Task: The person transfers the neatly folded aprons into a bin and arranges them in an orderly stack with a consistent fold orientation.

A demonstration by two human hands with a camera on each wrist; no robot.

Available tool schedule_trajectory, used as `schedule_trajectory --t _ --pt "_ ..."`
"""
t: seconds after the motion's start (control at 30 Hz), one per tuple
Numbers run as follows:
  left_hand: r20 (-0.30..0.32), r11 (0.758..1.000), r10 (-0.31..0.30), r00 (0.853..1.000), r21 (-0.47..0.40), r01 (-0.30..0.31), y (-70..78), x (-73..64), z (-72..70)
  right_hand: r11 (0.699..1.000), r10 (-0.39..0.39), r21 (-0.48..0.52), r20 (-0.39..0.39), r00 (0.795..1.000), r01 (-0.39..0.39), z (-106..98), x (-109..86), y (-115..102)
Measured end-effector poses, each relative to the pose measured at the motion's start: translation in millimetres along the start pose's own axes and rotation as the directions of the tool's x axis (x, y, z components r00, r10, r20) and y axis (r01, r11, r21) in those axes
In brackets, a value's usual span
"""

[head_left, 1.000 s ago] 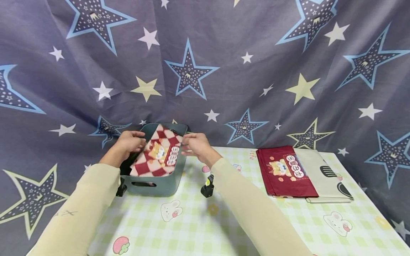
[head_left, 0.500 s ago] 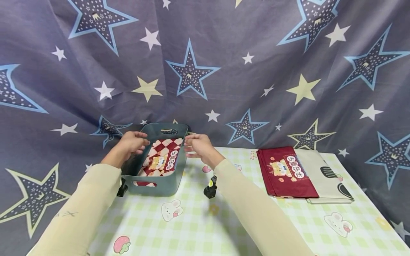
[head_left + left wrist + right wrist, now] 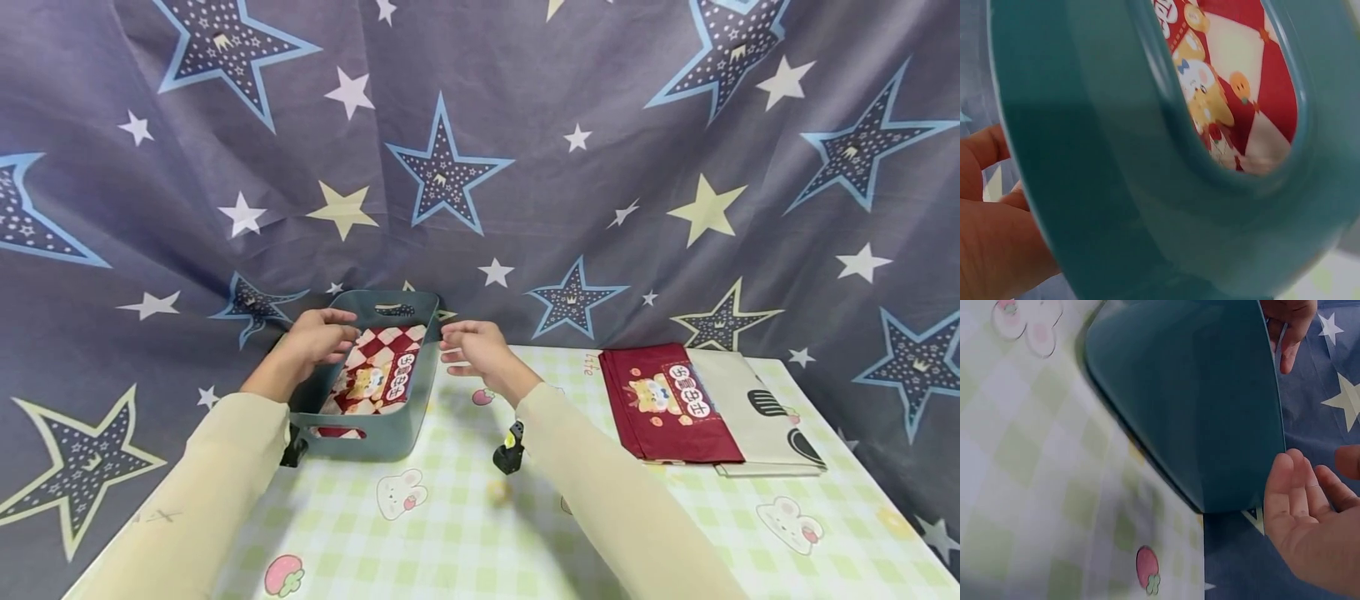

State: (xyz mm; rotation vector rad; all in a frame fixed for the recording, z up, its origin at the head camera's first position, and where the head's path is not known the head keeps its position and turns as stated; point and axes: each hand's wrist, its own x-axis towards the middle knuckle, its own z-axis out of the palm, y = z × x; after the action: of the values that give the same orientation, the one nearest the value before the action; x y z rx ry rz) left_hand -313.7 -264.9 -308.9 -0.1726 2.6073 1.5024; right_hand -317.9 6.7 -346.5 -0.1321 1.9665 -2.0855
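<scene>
A blue-green plastic bin (image 3: 375, 446) with oval handle holes stands at the left of the table. Flat inside it lies a folded red-and-cream checked cloth (image 3: 382, 350) printed with a cartoon animal; part of it shows through the handle hole in the left wrist view. My left hand (image 3: 318, 337) hovers over the bin's left side, fingers loosely bent and holding nothing. Just outside the right wall is my right hand (image 3: 480, 354), empty, its fingers relaxed. In the right wrist view, the right fingertips (image 3: 1282, 469) are right at the bin's rim.
A folded dark red cloth (image 3: 626, 417) with a similar cartoon print lies at the table's right, beside a folded cream cloth (image 3: 738, 383) with black shapes. Behind the green checked tablecloth (image 3: 420, 550) hangs a star-patterned curtain (image 3: 525, 208).
The checked cloth, tilted high in the bin a second ago, has dropped flat inside it. My right hand has drawn away to the right; my left has shifted slightly right.
</scene>
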Motion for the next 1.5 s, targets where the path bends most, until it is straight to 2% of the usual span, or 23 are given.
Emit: schedule_trajectory --t 0.3,0.57,1.0,1.2,1.5 --pt "0.03 0.995 0.07 0.997 -0.079 -0.067 9.5 -8.1 15.1 1.0 -0.005 -0.001 -0.061 0.998 0.005 -36 -6.5 16" --pt "0.057 0.971 0.142 0.988 -0.2 -0.128 22.7 -18.7 31.8 1.0 0.012 0.004 -0.137 0.99 -0.011 -77 -15.6 26" --pt "0.109 0.945 0.261 0.959 -0.232 -0.231 46.6 -31.5 78.7 1.0 -0.011 -0.012 -0.21 0.978 0.009 -144 -41.0 28" --pt "0.147 0.935 0.289 0.946 -0.253 -0.246 57.3 -41.6 101.5 0.999 -0.034 -0.023 -0.234 0.972 0.03 -175 -56.0 28" --pt "0.214 0.917 0.309 0.927 -0.326 -0.231 71.3 -41.1 137.0 0.986 -0.05 -0.166 -0.291 0.955 0.001 -214 -74.2 32"
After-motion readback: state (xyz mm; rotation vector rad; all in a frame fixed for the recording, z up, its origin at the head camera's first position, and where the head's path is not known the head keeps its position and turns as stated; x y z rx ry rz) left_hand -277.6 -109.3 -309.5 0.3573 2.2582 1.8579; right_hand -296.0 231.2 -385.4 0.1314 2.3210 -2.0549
